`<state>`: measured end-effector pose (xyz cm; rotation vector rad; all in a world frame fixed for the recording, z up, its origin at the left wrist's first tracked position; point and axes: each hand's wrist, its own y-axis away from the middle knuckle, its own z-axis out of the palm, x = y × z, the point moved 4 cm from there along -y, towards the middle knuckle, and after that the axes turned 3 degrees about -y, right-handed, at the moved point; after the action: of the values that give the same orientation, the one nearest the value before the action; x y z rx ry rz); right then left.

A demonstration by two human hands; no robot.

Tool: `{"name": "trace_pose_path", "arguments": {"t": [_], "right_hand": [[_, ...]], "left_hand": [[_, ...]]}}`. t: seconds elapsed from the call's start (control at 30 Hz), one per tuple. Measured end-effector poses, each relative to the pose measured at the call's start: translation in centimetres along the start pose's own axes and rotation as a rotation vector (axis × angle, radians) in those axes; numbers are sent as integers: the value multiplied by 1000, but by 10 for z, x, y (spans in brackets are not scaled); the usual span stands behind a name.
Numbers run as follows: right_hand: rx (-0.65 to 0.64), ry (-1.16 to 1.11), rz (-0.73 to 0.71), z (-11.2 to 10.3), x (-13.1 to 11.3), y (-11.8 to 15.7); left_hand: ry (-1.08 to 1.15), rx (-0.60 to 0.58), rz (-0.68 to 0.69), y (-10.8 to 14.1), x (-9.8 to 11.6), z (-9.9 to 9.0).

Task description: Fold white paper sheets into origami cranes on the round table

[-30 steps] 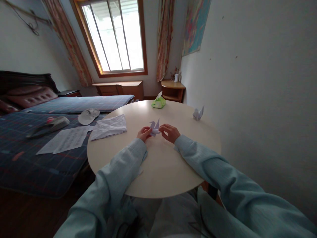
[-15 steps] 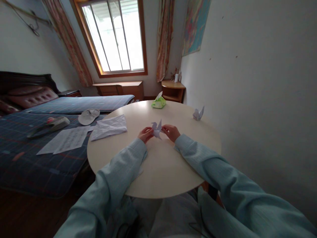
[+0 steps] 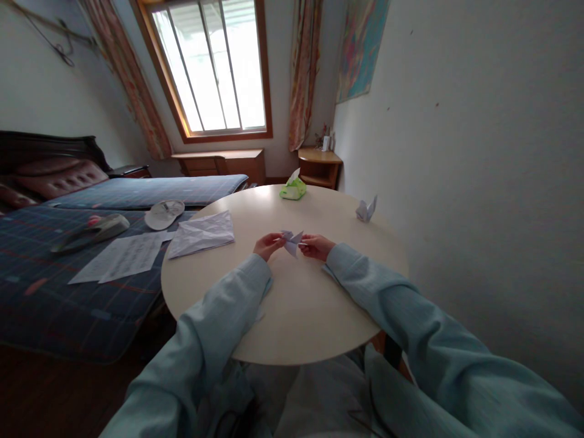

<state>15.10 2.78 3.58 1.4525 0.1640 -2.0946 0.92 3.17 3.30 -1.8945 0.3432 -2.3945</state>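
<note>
A small folded white paper figure (image 3: pixel 292 243), with pointed wing-like flaps, is held between my hands above the round cream table (image 3: pixel 296 328). My left hand (image 3: pixel 269 245) pinches its left side. On its right side, my right hand (image 3: pixel 316 246) has its fingers closed on a flap or tip of the paper. The fingertips are small in view, so the exact grip is hard to make out. Another folded paper figure (image 3: pixel 366 209) stands near the table's right back edge.
A green tissue pack (image 3: pixel 293 187) sits at the table's back. White folded paper (image 3: pixel 201 233) lies at its left edge. Printed sheets (image 3: pixel 121 258), a white cap (image 3: pixel 164 214) and another object lie on the blue bed (image 3: pixel 59 304) to the left.
The paper figure is tilted lower, its upright points now leaning over. My right hand has turned and dropped slightly; my left hand has barely moved.
</note>
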Motion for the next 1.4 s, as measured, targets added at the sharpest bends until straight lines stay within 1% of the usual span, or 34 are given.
{"name": "trace_pose_path", "arguments": {"t": [0.07,0.1,0.17,0.27,0.33,0.4,0.47,0.53,0.63,0.7,0.77,0.87,0.93,1.0,1.1,1.27,1.4], "right_hand": [[-60,-56,44,1,2,0],[-61,-69,49,0,3,0],[-5,-68,34,-3,2,-2],[136,-7,-19,-9,-1,-4],[209,58,-114,-10,-7,-2],[248,138,-267,-9,-15,2],[248,258,-413,-5,-21,6],[227,419,-494,0,-23,9],[218,659,-534,3,-19,9],[258,781,-571,2,-17,7],[315,888,-616,0,-17,7],[370,1052,-672,-1,-20,8],[371,1145,-695,1,-21,8],[364,1203,-710,3,-22,9],[380,1231,-732,3,-23,9],[427,1233,-764,1,-24,9],[459,1212,-789,0,-27,10]], "left_hand": [[35,10,-25,2,3,2],[54,15,-47,4,4,3],[88,30,-94,6,5,4],[112,72,-135,6,4,4],[121,110,-140,4,2,1],[126,144,-141,3,0,-1],[122,165,-140,2,-2,-3],[100,167,-142,2,-3,-3],[14,133,-144,4,-6,-1],[-81,85,-142,4,-8,-1],[-207,57,-101,3,-11,-2],[-410,81,20,0,-12,-5],[-473,98,36,-2,-13,-7],[-451,106,-24,-2,-15,-9],[-353,138,-116,-2,-16,-9],[-201,199,-145,-2,-12,-10],[-108,177,-158,-1,-8,-9]]}}
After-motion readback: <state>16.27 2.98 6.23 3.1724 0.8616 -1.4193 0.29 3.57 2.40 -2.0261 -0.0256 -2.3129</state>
